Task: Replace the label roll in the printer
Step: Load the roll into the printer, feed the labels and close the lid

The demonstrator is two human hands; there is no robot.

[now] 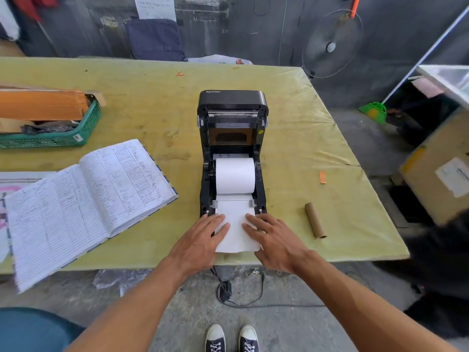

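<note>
A black label printer (232,102) stands in the middle of the yellow-green table (291,138) with its lid swung up. A white label roll (235,175) lies in its bay. The roll's paper tail (236,235) runs out over the printer's front to the table's near edge. My left hand (203,240) lies flat on the tail's left edge, fingers apart. My right hand (274,240) lies flat on its right edge, fingers spread. An empty brown cardboard core (315,220) lies on the table to the right of the printer.
An open handwritten ledger (86,201) lies left of the printer. A green basket (63,138) with orange envelopes stands at the far left. A small orange scrap (322,177) lies at right. The printer's cable and adapter (225,290) hang below the table edge. A fan (331,44) stands behind.
</note>
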